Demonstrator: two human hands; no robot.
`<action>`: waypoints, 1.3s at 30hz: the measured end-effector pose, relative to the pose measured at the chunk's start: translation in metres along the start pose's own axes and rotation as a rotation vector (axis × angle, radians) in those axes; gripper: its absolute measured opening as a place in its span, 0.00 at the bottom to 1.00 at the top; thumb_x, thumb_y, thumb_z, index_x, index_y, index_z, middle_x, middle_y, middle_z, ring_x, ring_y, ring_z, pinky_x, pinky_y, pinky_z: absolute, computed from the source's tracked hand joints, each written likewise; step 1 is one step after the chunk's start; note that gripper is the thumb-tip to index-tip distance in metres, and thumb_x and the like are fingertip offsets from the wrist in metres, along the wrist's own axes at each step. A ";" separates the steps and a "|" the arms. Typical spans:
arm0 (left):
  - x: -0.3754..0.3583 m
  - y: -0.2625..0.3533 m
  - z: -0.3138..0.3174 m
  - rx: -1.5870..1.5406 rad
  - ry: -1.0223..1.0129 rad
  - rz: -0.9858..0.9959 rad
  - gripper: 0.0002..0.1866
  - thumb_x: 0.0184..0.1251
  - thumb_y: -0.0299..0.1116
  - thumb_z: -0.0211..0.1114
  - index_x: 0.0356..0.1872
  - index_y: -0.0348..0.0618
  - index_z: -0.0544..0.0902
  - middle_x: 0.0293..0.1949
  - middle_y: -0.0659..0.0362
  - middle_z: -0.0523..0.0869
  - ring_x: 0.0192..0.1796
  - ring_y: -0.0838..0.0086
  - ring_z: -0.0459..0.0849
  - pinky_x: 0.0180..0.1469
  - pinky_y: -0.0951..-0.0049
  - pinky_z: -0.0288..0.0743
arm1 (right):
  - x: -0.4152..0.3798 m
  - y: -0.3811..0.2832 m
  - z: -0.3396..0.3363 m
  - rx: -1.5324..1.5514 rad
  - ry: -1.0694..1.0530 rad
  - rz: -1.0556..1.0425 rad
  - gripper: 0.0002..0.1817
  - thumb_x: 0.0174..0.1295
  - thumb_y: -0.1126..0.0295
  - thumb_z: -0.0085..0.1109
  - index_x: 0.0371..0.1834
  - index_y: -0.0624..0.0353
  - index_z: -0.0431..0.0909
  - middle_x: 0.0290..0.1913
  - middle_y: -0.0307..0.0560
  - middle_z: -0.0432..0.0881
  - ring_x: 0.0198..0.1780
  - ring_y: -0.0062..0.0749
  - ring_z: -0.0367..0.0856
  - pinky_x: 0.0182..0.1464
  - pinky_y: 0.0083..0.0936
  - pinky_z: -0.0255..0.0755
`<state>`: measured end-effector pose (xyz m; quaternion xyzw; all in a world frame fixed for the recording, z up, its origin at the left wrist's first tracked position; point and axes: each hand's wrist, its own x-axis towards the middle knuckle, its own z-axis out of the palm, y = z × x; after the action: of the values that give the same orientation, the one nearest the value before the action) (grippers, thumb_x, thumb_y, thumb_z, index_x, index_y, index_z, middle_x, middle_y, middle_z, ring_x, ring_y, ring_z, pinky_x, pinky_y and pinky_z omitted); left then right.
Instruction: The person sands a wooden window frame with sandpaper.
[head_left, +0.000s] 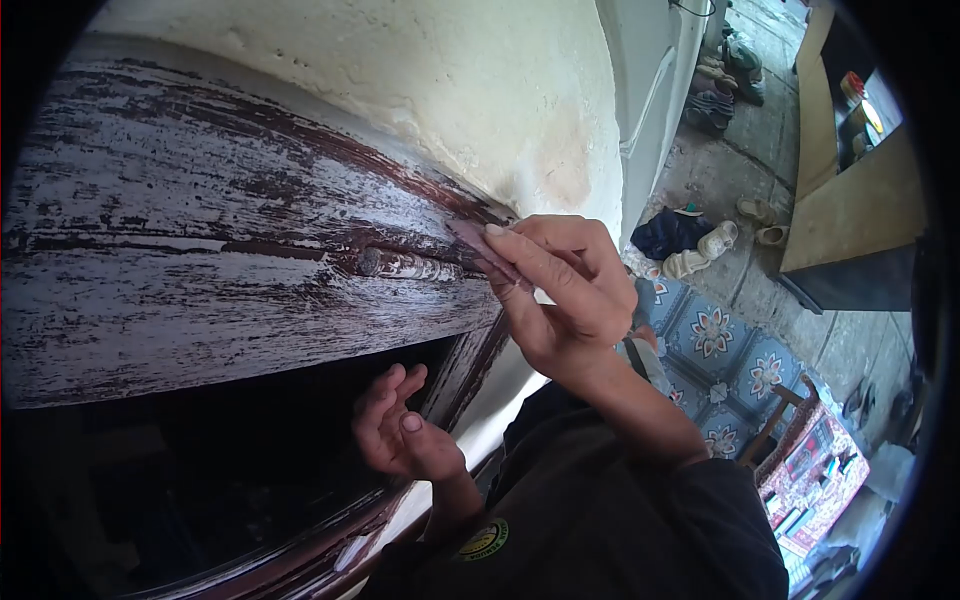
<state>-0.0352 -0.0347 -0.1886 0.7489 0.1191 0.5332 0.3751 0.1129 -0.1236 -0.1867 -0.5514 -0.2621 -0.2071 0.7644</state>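
Observation:
My right hand (570,290) pinches a small, folded, brownish-purple sheet that looks like sandpaper (490,252) between thumb and fingers. The sheet's edge meets the wooden frame (180,190), whose whitish paint is worn in streaks down to dark brown. Just left of the sheet, a paint-smeared hinge barrel (410,265) sits in the groove of the wood. Lower down, my left hand (405,430) hovers before the dark opening, fingers loosely curled and thumb apart, with nothing in it.
A cream wall (450,70) borders the frame. Dark glass or an opening (200,480) lies below it. To the right are a patterned floor mat (710,340), shoes (715,240), a wooden cabinet (860,210) and a small cloth-covered table (815,470) with items on it.

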 end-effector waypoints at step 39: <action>-0.005 -0.005 -0.003 -0.047 -0.046 -0.038 0.16 0.65 0.30 0.54 0.49 0.28 0.73 0.49 0.37 0.81 0.43 0.56 0.87 0.43 0.63 0.88 | -0.062 0.058 -0.011 -0.408 -0.128 -0.151 0.27 0.37 0.85 0.70 0.48 0.58 0.88 0.33 0.42 0.78 0.33 0.32 0.76 0.31 0.23 0.71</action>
<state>-0.0386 -0.0324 -0.1954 0.7494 0.1120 0.5114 0.4054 0.1017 -0.1148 -0.2709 -0.6856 -0.3031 -0.2771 0.6011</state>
